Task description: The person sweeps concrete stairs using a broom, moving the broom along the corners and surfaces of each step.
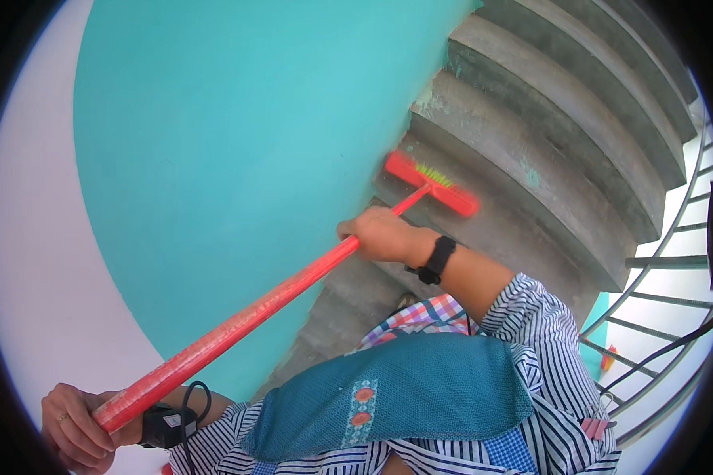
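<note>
Two hands on one broom. Left hand (71,426), near left, fingers wrapped shut around the top end of the red broom handle (238,328). Right hand (382,235), mid-frame, fingers curled closed around the handle lower down, closer to the head. One red broom head (432,184) with yellow-green bristles, blurred, sits on a grey concrete step (483,198) up against the turquoise wall (238,142) on the left.

Step in hand, as I read it: mid sweep stroke on that step. The next move looks like it calls for dragging the head right along the tread, away from the wall corner, keeping the bristles flat and both grips firm.

Counts: one broom; about six or seven steps visible, climbing to the far right; one metal railing (665,261) on the right; one black wristband (437,257) on the right wrist; one black device (166,426) strapped at the left wrist; one ring on the left hand.
</note>
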Tool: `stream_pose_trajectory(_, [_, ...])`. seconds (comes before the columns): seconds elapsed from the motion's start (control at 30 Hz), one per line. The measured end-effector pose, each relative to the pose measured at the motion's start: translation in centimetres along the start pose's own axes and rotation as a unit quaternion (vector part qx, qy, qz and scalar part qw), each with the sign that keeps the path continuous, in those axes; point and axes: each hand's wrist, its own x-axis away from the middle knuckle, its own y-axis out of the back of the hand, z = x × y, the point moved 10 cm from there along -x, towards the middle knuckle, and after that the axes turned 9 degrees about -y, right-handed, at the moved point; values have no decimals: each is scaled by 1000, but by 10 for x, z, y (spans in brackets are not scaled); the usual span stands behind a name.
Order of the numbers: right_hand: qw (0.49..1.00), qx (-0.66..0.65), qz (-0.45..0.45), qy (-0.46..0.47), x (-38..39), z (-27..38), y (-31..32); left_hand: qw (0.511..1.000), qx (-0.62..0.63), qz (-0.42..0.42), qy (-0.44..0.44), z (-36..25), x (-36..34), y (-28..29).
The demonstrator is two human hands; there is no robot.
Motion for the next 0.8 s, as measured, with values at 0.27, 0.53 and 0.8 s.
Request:
stream_pose_trajectory(0.27, [977, 31, -170, -124, -13, -98, -17, 957, -232, 21, 171, 147, 40, -21])
stream_pose_trajectory(0.53, [999, -6, -3, 39, 31, 44, -52, 997, -33, 70, -9, -73, -7, -39])
stream_pose_trajectory(0.8, [984, 62, -167, -25, 22, -88, -17, 969, -48, 141, 199, 136, 60, -80])
